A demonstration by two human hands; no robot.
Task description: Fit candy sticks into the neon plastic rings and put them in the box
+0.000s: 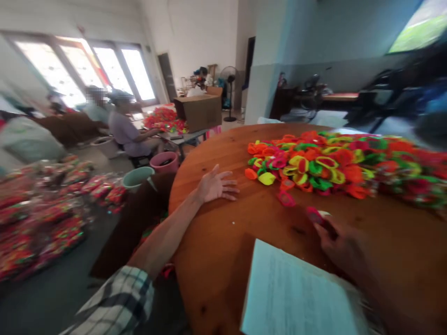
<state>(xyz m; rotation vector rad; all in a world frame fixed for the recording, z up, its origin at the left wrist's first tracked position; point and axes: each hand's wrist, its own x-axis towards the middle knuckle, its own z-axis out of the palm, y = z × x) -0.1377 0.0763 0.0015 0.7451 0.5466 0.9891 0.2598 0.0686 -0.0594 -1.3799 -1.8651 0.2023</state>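
Observation:
My left hand (216, 185) lies flat and open on the round wooden table (216, 260), fingers spread, a short way left of a heap of neon hair ties (335, 165) in pink, orange, yellow and green. My right hand (344, 244) is blurred near the table's front right. Its fingers pinch a pink hair tie (314, 215) just below the heap. A loose pink tie (286, 198) lies on the wood between the hands. My left sleeve is plaid.
A sheet of printed paper (296, 298) lies at the table's near edge under my right forearm. Left on the floor are packs of bright ties (45, 218), two buckets (138, 177), and people seated at another table with a cardboard box (199, 111).

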